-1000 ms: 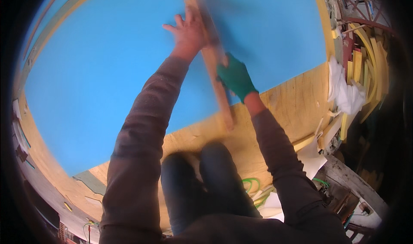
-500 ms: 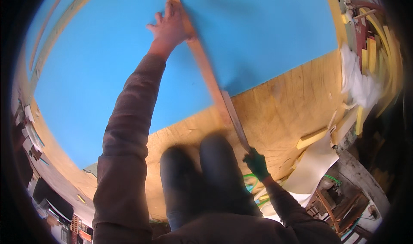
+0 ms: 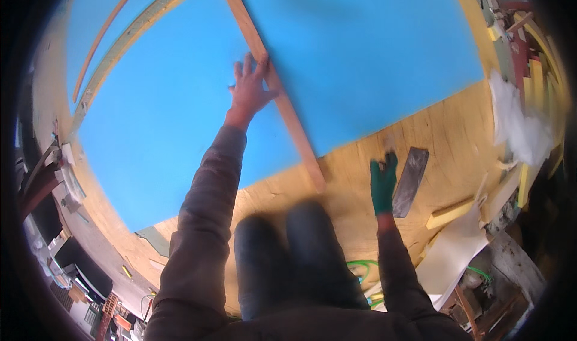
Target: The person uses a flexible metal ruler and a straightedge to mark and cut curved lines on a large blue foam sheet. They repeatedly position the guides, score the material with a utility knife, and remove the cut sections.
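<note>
A long, straight strip of reddish wood (image 3: 291, 121) lies across a bright blue sheet (image 3: 372, 52), its near end reaching onto bare plywood (image 3: 354, 166). My bare left hand (image 3: 249, 91) rests with fingers spread, its index finger and thumb touching the strip. On the right, my right hand (image 3: 383, 181) in a green glove is over the plywood, its fingers a little apart and slightly blurred. Beside it lies a flat, dark rectangular board (image 3: 412, 181), with a narrow gap visible between glove and board.
White crumpled material (image 3: 520, 121) and yellow strips (image 3: 535, 88) crowd the right edge. A pale curved sheet (image 3: 451, 254) lies among scraps at lower right. Another thin wooden strip (image 3: 105, 40) is at far left. My knees (image 3: 288, 251) are close to the strip's near end.
My right hand has let go of the dark board, which now lies flat on the plywood farther right. My left hand has slid nearer along the wooden strip.
</note>
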`<state>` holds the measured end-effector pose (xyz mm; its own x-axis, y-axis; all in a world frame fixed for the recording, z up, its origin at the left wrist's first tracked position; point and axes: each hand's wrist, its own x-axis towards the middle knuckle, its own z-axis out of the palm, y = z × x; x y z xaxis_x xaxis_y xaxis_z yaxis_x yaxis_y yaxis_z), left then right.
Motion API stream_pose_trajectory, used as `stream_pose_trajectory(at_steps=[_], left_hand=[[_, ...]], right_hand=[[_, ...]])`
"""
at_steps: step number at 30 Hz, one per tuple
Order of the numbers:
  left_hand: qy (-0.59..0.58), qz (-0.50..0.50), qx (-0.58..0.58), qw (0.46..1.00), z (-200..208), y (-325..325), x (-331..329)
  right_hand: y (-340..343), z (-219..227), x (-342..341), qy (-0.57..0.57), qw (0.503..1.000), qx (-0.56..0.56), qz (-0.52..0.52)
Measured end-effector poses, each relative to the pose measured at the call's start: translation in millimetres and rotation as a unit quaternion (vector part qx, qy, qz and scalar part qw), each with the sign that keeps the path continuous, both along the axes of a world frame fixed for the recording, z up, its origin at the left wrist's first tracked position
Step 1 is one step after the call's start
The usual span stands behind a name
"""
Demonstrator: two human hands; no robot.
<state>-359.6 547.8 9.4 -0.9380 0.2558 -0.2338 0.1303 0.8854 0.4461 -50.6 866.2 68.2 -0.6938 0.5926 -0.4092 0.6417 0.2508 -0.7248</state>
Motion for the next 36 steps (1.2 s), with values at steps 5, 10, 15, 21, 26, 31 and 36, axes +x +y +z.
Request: stream_pose_trajectory(at_steps=[5,10,15,21,26,31,36], left_hand=[[-0.019,-0.006,0.000,1.000,10.1,-1.0,-2.2],[-0.060,0.015,0.002,0.998,18.9,0.9,-2.3],[-0.057,0.035,0.013,0.998,18.8,-0.5,-0.4],[0.005,0.060,0.062,0.996,50.6,17.8,13.8],[-0.301,0.219,0.598,0.710,118.1,14.2,112.6],[-0.151,0.252,0.469,0.833,143.8,37.7,145.2],[0.182,0.031,0.404,0.896,211.1,20.4,116.2]], right_hand=[[1.3,-58.8,-158.0,0.048,0.940,-0.191,-0.278],[77.6,-19.3,-159.9,0.231,0.765,-0.564,-0.209],[226.3,82.2,-153.6,0.315,0.652,-0.676,0.137],[188.1,96.7,-79.9,0.268,0.711,-0.650,0.018],[67.1,33.4,-7.9,0.167,0.872,-0.437,-0.144],[-6.2,-26.2,31.5,0.013,0.593,-0.804,-0.039],[-73.0,16.5,19.1,0.074,0.762,-0.638,-0.088]])
